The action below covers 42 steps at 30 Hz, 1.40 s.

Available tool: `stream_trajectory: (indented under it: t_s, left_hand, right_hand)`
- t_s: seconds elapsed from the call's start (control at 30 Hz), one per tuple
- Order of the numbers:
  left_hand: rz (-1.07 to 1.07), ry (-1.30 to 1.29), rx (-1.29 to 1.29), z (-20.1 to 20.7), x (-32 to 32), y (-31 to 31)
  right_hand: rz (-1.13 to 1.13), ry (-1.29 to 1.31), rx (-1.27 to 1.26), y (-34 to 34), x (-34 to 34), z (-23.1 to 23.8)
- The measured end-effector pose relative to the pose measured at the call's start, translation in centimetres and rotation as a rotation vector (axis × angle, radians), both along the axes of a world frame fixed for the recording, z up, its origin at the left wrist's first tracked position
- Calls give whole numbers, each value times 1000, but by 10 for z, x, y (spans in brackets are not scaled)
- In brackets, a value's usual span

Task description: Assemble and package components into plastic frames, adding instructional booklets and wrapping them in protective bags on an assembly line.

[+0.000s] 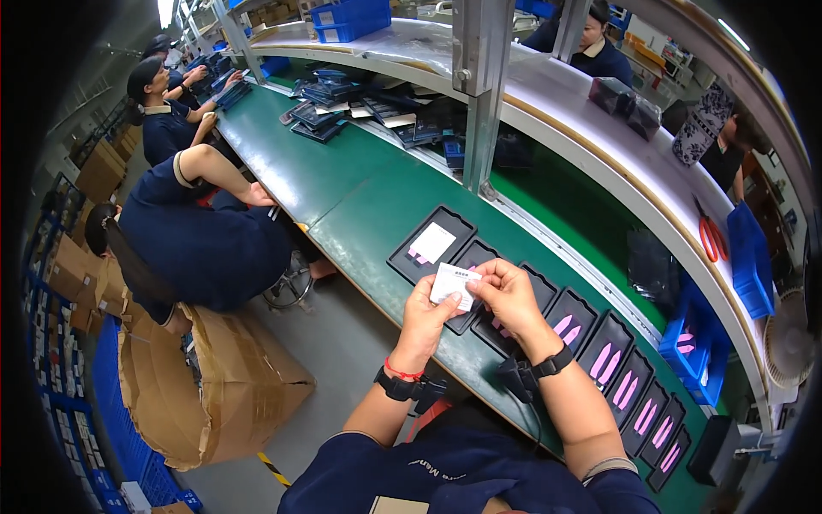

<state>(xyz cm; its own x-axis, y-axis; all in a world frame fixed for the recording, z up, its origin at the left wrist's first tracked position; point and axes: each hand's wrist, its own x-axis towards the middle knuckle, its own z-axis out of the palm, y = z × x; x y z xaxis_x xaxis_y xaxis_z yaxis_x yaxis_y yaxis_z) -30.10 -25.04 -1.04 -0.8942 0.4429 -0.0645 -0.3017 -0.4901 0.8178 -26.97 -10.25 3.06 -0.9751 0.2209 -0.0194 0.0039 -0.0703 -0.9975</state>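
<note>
Above the row of black trays, my left hand pinches a small white printed card between thumb and fingers. The card's right edge is pinched by my right hand, so both hands are closed on it. Beyond them lies a shallow black tray with another white card over its pink pieces. More black trays run under my hands and on to the right, such as the tray holding two pink pointed strips. My hands partly hide the trays beneath them.
The green bench carries a heap of dark packages farther off. A metal post and a raised shelf border the far side. Blue bins and orange-handled scissors are at right. Co-workers sit left, near a big carton.
</note>
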Motion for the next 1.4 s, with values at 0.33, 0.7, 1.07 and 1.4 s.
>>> stream_trajectory:
  t_s: [0.33, 0.7, 1.07, 1.4]
  left_hand:
    - [-69, 13, 12, 16, 9, -7]
    - [-82, 23, -21, 15, 6, -15]
    - [133, 28, -76, 6, -11, -37]
    - [-95, 42, -30, 11, 2, -10]
  right_hand:
    - [65, 16, -88, 6, 14, 3]
    - [-43, 17, -50, 0, 19, 3]
    - [-235, -166, 44, 1, 8, -11]
    - [-54, 29, 16, -3, 28, -2]
